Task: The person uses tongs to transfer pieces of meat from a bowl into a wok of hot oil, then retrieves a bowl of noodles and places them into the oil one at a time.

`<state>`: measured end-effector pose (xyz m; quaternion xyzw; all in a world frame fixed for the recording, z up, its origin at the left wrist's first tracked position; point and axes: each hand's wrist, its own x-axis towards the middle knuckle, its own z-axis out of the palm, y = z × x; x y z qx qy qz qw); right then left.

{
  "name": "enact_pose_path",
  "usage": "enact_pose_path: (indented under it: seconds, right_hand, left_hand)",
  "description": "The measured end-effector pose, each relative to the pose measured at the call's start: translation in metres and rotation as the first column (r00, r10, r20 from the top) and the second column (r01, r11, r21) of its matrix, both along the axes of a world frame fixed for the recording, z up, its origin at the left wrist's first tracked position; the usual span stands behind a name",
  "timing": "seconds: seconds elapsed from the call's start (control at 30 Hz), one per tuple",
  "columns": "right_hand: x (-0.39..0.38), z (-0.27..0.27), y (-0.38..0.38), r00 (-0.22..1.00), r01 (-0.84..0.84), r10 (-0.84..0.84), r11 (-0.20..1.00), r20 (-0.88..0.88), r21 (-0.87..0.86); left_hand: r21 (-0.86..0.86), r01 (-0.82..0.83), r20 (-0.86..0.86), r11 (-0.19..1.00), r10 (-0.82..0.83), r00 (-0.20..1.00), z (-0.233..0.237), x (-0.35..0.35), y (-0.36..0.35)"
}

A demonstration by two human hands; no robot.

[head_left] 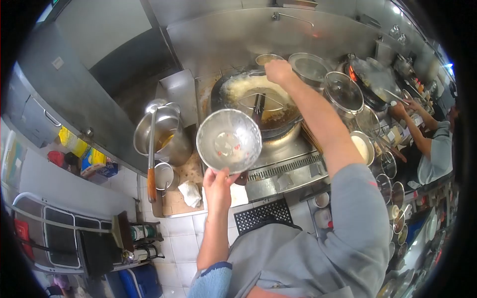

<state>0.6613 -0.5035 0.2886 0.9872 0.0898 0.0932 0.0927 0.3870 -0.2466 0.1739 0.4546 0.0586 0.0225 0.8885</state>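
My left hand (219, 186) grips the near rim of a metal bowl (208, 130), which is tilted so its inside shows. A little pale residue with small red bits clings inside it. Beyond the bowl stands a large wok (217, 98) of foaming, bubbling oil (243, 88). A wire rack-like tool lies in the oil, and a dark handle (259, 105) rises over the wok's near side. My right hand (279, 72) is closed above the wok's far side, back of the hand up. Whatever its fingers hold is hidden.
A tall metal pot (144, 133) stands left, a wooden-handled ladle (151, 181) across its rim. A metal cup (165, 175) and crumpled white cloth (189, 193) sit nearby. Strainers (344, 92) line the right. Farther right, a person (437, 154) works at another smoking wok (367, 82).
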Motion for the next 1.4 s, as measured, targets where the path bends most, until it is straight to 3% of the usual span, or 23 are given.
enact_pose_path:
  seconds: [0.2,0.3,0.47,0.5,0.53,0.57,0.6,0.63,0.7,0.73,0.8,0.9,1.0,1.03,1.1,1.13,1.2,1.27,1.4]
  right_hand:
    - [0.003,0.016,-0.003,0.974,0.179,-0.211,0.941,0.086,0.287]
    - [-0.045,0.035,-0.023,0.987,0.040,-0.111,0.866,0.113,0.498]
    - [-0.252,-0.010,-0.044,0.917,-0.299,0.010,0.678,0.399,0.671]
    - [-0.305,-0.021,-0.037,0.959,-0.185,-0.055,0.620,0.278,0.763]
    - [-0.346,-0.057,-0.042,0.935,-0.214,-0.046,0.718,0.353,0.662]
    - [-0.397,-0.069,-0.034,0.954,-0.134,-0.091,0.725,0.286,0.675]
    - [-0.433,-0.120,-0.040,0.943,-0.043,-0.176,0.778,0.283,0.626]
    - [-0.477,-0.141,-0.036,0.927,0.087,-0.290,0.783,0.237,0.616]
    - [-0.560,-0.160,-0.019,0.811,0.245,-0.537,0.670,0.230,0.701]
    - [-0.596,-0.164,-0.008,0.748,0.248,-0.620,0.591,0.236,0.768]
    - [-0.656,-0.174,0.018,0.575,0.295,-0.769,0.514,0.280,0.806]
    - [-0.738,-0.202,0.043,0.303,0.484,-0.941,0.288,0.151,0.826]
    - [-0.804,-0.198,0.073,-0.107,0.347,-0.973,0.158,0.207,0.924]
    - [-0.827,-0.182,0.088,-0.195,0.275,-0.978,0.021,0.077,0.961]
    - [-0.865,-0.185,0.111,-0.341,0.195,-0.940,-0.064,0.007,0.979]
    - [-0.883,-0.185,0.121,-0.390,0.175,-0.919,-0.123,-0.046,0.977]
    - [-0.915,-0.193,0.134,-0.472,0.157,-0.882,-0.071,0.012,0.985]
    - [-0.938,-0.193,0.143,-0.488,-0.050,-0.872,-0.016,-0.038,0.999]
    - [-0.965,-0.193,0.138,-0.461,-0.133,-0.881,-0.047,-0.104,0.990]
  left_hand:
    - [-0.004,0.014,0.017,1.000,-0.014,1.000,-0.009,-0.040,0.026]
    - [-0.021,0.041,0.013,0.999,-0.041,0.999,-0.007,-0.053,0.032]
    - [-0.030,0.186,-0.003,0.982,-0.186,0.983,-0.011,-0.063,0.020]
    - [-0.023,0.214,-0.014,0.977,-0.215,0.977,-0.014,-0.063,0.013]
    - [-0.016,0.265,-0.024,0.964,-0.265,0.964,-0.017,-0.064,0.006]
    - [-0.010,0.333,-0.037,0.943,-0.333,0.942,-0.021,-0.064,-0.005]
    - [-0.009,0.404,-0.057,0.915,-0.404,0.913,-0.027,-0.066,-0.019]
    - [0.012,0.537,-0.095,0.843,-0.534,0.840,-0.035,-0.067,-0.033]
    - [0.003,0.729,-0.152,0.685,-0.720,0.677,-0.039,-0.079,-0.071]
    - [-0.017,0.812,-0.155,0.583,-0.804,0.574,-0.043,-0.089,-0.096]
    - [-0.042,0.918,-0.154,0.393,-0.911,0.383,-0.054,-0.117,-0.130]
    - [-0.053,0.994,-0.174,0.098,-0.981,0.088,-0.067,-0.185,-0.179]
    - [-0.023,0.984,-0.225,-0.177,-0.958,-0.177,-0.084,-0.261,-0.213]
    - [-0.005,0.964,-0.236,-0.267,-0.936,-0.261,-0.093,-0.289,-0.221]
    - [0.011,0.900,-0.267,-0.436,-0.869,-0.417,-0.107,-0.342,-0.231]
    - [0.016,0.862,-0.289,-0.507,-0.828,-0.481,-0.105,-0.372,-0.234]
    - [-0.023,0.764,-0.327,-0.645,-0.717,-0.615,-0.100,-0.428,-0.234]
    - [-0.029,0.709,-0.255,-0.705,-0.681,-0.687,-0.103,-0.480,-0.233]
    - [0.007,0.576,-0.210,-0.818,-0.564,-0.799,-0.123,-0.540,-0.235]
